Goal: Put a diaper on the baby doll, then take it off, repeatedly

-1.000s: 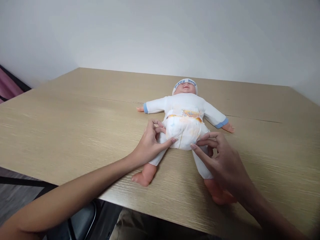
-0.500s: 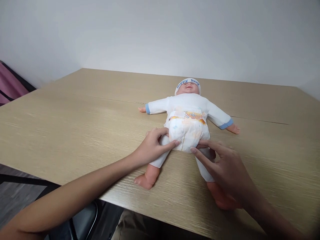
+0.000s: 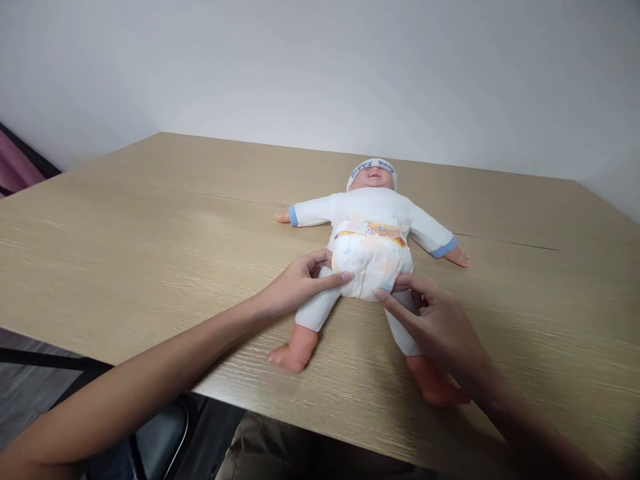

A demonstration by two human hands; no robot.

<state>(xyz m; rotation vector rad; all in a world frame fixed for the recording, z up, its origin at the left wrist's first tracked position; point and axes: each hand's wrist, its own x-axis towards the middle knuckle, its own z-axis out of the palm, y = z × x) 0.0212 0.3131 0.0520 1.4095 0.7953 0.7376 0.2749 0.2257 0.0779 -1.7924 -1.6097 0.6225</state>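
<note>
A baby doll in a white suit and a cap lies on its back on the wooden table, feet toward me. It wears a white diaper with an orange printed waistband. My left hand grips the diaper's leg edge at the doll's left-side thigh, with the thumb laid across the front and the fingers curled behind. My right hand pinches the diaper's other leg edge, thumb and fingers closed on it, and covers part of that leg.
The table's near edge runs just under the doll's feet. A dark chair and my lap show below it. A seam crosses the tabletop behind the doll. A plain white wall stands at the back, and something pink is at far left.
Both hands stayed at the diaper's leg openings, shifting slightly along the edges. My right hand's fingers have closed in tighter. The view has swayed a little.
</note>
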